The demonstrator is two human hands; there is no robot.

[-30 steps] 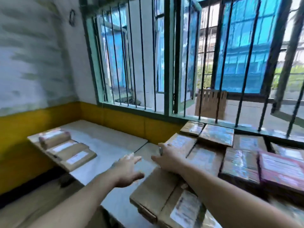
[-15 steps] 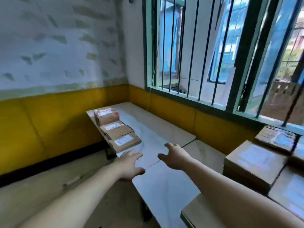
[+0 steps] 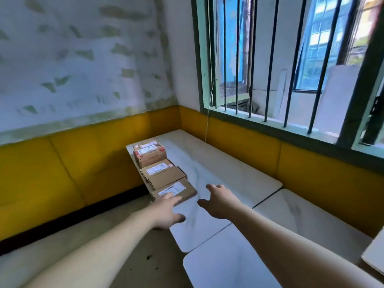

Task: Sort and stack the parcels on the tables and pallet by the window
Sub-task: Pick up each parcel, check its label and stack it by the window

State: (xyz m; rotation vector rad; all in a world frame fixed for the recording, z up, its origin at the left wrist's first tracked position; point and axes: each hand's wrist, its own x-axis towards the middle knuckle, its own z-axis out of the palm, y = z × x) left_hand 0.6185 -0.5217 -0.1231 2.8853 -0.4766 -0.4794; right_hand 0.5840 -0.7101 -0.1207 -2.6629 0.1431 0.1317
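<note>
A row of brown cardboard parcels lies along the left edge of the white table (image 3: 218, 163). The nearest is a flat parcel (image 3: 176, 191) with a white label. Behind it sits a second brown parcel (image 3: 163, 173), then a reddish-taped parcel (image 3: 150, 155) at the far end. My left hand (image 3: 166, 210) is stretched out with straight fingers, its fingertips at the near edge of the flat parcel. My right hand (image 3: 218, 201) hovers over the table just right of that parcel, fingers spread, holding nothing.
A barred green-framed window (image 3: 291, 69) runs along the right wall above a yellow band (image 3: 311, 163). A second white table (image 3: 301, 221) adjoins on the right, and another tabletop (image 3: 228, 265) lies nearest me. Bare floor (image 3: 72, 246) lies left of the tables.
My view has swung left, away from the stacked parcels on the right, which have left the frame. Both hands have moved toward the row of parcels on the left table edge.
</note>
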